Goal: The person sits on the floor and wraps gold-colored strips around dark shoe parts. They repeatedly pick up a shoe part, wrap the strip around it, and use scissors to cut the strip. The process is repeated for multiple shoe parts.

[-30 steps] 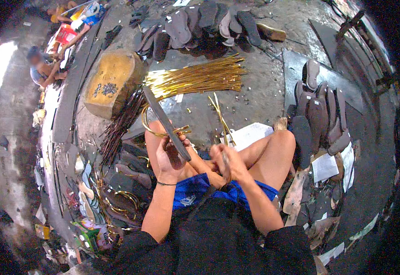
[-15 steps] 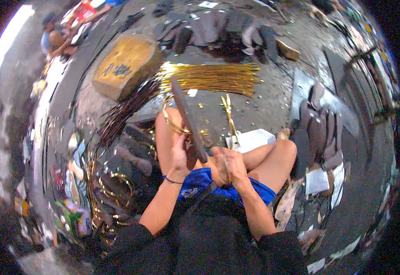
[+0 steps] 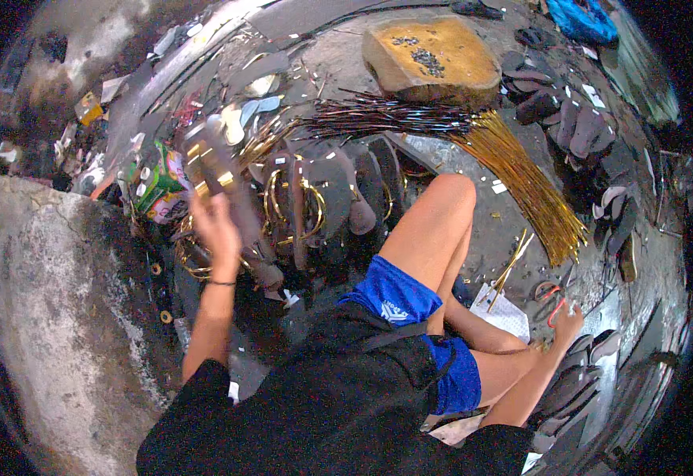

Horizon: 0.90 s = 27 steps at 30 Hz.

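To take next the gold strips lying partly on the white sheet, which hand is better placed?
Right, I judge: the right hand is beside the red-handled tool, close to the gold strips. The left hand is much farther off, at a blurred gold-strapped sole.

Here we are with our left hand out wide, fingers up at a blurred dark sole with gold strap pieces on it, gripped or merely touched we can't tell, and gold-strapped sandals lined up just beside! Over on the far side we've got our right hand low by a red-handled tool, near a white sheet, while ahead of us a fan of gold strips spreads below a wooden block dotted with small dark bits.
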Motion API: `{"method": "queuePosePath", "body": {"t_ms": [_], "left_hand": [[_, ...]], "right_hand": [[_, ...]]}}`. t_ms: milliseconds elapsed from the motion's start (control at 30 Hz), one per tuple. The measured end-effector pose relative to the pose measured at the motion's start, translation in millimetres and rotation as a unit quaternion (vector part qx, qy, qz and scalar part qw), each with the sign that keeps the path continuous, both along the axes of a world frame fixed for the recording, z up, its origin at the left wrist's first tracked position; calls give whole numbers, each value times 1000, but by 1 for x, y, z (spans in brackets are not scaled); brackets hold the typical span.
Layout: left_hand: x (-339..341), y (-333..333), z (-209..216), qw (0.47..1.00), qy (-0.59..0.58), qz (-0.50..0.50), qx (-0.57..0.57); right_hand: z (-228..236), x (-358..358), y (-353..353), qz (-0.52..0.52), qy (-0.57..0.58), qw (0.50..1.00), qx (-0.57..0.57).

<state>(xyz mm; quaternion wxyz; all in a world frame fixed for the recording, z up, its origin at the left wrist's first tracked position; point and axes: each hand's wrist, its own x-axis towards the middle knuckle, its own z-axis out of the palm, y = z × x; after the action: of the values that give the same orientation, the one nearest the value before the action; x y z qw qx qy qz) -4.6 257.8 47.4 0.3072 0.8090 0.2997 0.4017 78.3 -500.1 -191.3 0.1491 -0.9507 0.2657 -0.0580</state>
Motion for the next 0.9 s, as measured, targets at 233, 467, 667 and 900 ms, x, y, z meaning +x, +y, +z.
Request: {"method": "queuePosePath", "body": {"t_ms": [233, 467, 667, 900], "left_hand": [[-116, 136, -47, 868, 337, 210, 300], [100, -86, -32, 912, 103, -277, 284], [130, -261, -19, 776, 135, -616, 9], [106, -358, -18, 552, 249, -654, -452]], "right_hand": [[-13, -216, -81, -275, 132, 945, -119], [-11, -259, 27, -289, 99, 951, -51], [99, -220, 52, -223, -235, 935, 142], [172, -102, 213, 30, 30, 613, 789]]}}
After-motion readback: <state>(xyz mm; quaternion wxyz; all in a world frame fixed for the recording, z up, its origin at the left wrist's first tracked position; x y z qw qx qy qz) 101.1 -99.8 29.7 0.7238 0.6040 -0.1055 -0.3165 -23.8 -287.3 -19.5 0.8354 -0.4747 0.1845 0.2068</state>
